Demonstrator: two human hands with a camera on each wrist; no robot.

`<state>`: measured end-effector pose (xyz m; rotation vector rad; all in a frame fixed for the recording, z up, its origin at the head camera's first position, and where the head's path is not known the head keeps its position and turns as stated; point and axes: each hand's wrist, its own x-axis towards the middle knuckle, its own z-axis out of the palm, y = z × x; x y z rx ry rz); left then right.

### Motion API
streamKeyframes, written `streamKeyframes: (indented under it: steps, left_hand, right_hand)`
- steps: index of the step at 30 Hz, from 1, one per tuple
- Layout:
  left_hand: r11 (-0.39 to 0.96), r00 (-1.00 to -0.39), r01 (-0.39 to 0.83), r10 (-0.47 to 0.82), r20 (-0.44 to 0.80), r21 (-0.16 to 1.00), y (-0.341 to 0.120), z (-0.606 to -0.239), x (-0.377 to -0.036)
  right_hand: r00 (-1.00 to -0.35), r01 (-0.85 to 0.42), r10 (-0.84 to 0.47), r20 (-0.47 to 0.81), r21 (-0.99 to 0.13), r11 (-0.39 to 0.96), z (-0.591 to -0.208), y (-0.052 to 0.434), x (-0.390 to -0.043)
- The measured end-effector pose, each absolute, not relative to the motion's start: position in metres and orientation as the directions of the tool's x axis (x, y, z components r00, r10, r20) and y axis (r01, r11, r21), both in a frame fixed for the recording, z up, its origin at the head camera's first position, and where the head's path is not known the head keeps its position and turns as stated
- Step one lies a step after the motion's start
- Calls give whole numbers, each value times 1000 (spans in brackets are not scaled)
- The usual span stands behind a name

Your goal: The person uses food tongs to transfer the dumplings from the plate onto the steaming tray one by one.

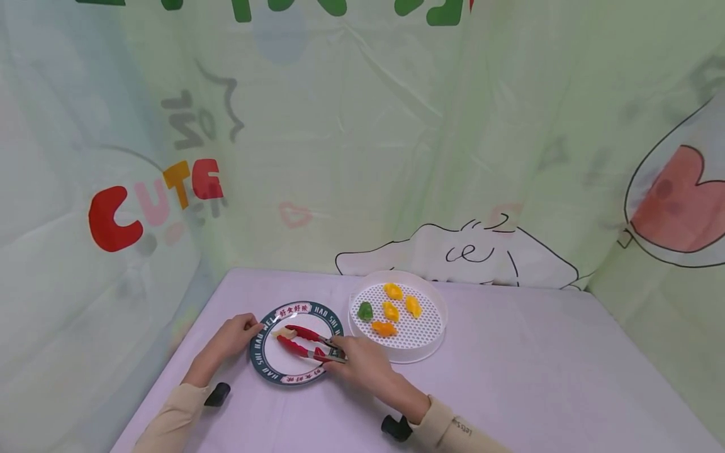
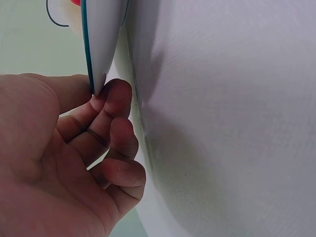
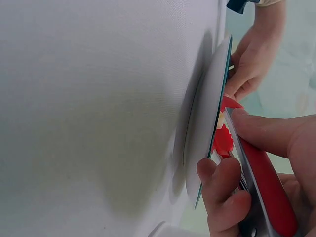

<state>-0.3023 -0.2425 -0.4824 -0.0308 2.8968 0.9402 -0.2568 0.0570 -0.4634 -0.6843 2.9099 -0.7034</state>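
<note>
A round plate (image 1: 275, 360) with a dark teal lettered rim lies at the left of the table. My left hand (image 1: 234, 335) pinches its left edge between thumb and fingers; the plate's pale underside (image 2: 102, 44) shows in the left wrist view. From the plate's right side, my right hand (image 1: 362, 363) holds a pair of red tongs (image 1: 292, 345) with metal arms. Over the plate, the red tong tips sit at either side of a small pale yellowish piece (image 1: 285, 334). Another small red piece (image 1: 320, 353) shows beside the tong arms.
Right behind the plate stands a round white steamer tray (image 1: 438, 314) with a perforated base. Several yellow dumpling-shaped pieces (image 1: 391, 311), an orange one (image 1: 384, 328) and a green piece (image 1: 365, 311) lie in it. Printed cloth walls (image 1: 283, 157) close off the table's back and sides.
</note>
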Motion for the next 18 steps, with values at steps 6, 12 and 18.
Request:
streamKeyframes:
  steps: [6,12,18]
  left_hand:
    - [807,-996,-33,19,-82,590,-243,-484,-302]
    - [807,-996,-35,19,-85,590,-245,-487,-303]
    - [806,-996,-42,11,-87,590,-244,-485,-303]
  right_hand:
    - [-902,-397,-431,34,-460,794,-461,58,-254]
    - [-904,-387,-428,24,-475,790,-456,62,-253]
    - [-911,-374,-411,32,-489,788,-450,67,-252]
